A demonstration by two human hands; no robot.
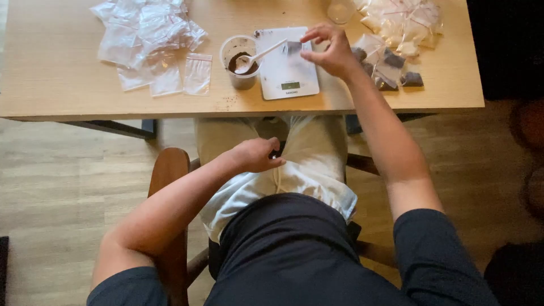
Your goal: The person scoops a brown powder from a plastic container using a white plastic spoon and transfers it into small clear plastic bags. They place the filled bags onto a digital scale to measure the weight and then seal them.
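My right hand (330, 52) reaches over the white kitchen scale (283, 71) and pinches a small clear bag holding dark powder (292, 47) that rests on the scale. Left of the scale stands a clear plastic cup of dark brown powder (241, 63) with a white plastic spoon (258, 56) lying in it, its handle pointing toward the scale. My left hand (256, 154) is down on my lap below the table edge, fingers curled at the waist of my light shorts; I cannot see anything in it.
A pile of empty small zip bags (148, 39) lies on the wooden table (56, 68) at the left. Filled dark bags (391, 71) sit right of the scale, with more clear bags (403, 20) behind them. A wooden chair (170, 187) is under me.
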